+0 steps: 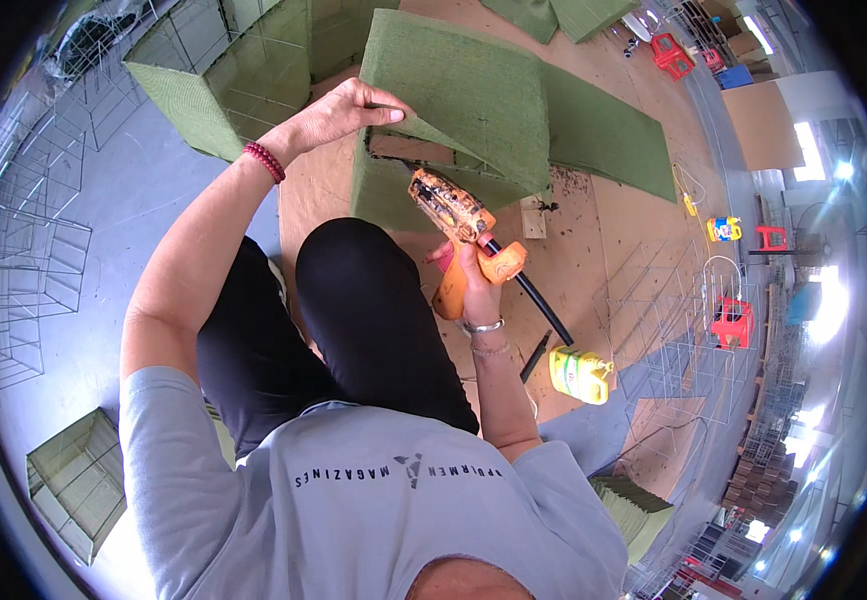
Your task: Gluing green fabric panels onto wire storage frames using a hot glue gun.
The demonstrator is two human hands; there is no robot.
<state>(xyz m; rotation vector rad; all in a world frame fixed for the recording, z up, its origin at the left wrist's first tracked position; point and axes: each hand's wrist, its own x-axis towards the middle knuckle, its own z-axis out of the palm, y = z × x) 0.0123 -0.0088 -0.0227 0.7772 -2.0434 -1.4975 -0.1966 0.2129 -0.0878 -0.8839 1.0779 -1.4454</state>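
Right hand (466, 272) gripped an orange glue gun (451, 212), fingers closed round its handle, nozzle w/ tip under the lifted flap. Left hand (342, 113) pinched the green mat (459, 85) corner, just beyond the gun.

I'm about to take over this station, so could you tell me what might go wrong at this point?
The left hand lifts the green mat flap close to the orange glue gun nozzle, so fingers could get burned. The gun's black cord, trailing past the yellow bottle, might snag.
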